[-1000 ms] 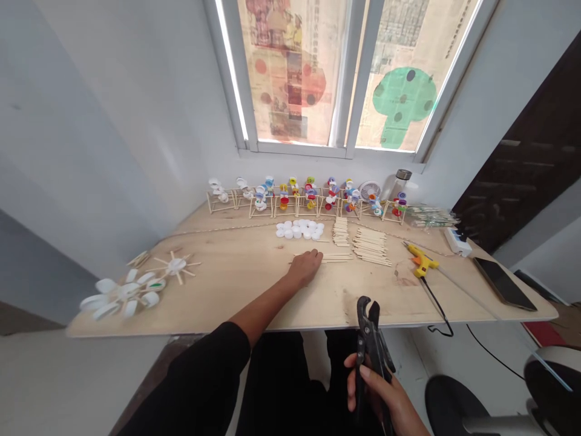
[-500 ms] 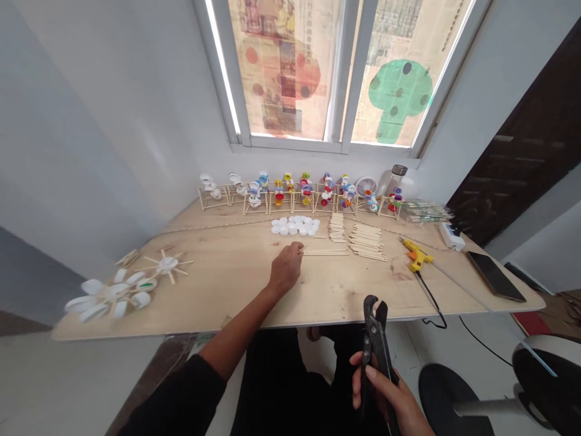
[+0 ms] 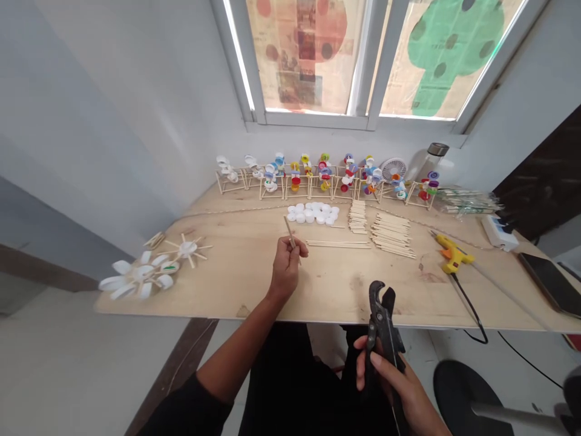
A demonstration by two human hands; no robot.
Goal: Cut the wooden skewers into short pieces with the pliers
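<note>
My left hand (image 3: 287,266) is closed on a thin wooden stick (image 3: 289,228), held tilted above the table. Just right of it, a few long sticks (image 3: 338,244) lie side by side on the wood. In my right hand (image 3: 399,387) is a black pipe cutter (image 3: 384,327), gripped by its handles at the table's front edge, its hooked jaws apart and pointing up. Beyond my left hand sits a cluster of white bottle caps (image 3: 313,213). Two piles of cut sticks, a short one (image 3: 357,217) and a longer one (image 3: 393,235), lie to the right of the caps.
Small stick frames with coloured caps (image 3: 322,175) line the wall. At left lie a stick-spoked cap (image 3: 187,249) and a wheel of white caps (image 3: 140,275). A yellow glue gun (image 3: 454,254), power strip (image 3: 499,233), phone (image 3: 551,281) and bottle (image 3: 431,163) occupy the right side.
My left hand has lifted a stick from beside the long sticks and now holds it tilted upward. My right hand still grips the cutter. The view has shifted left and down.
</note>
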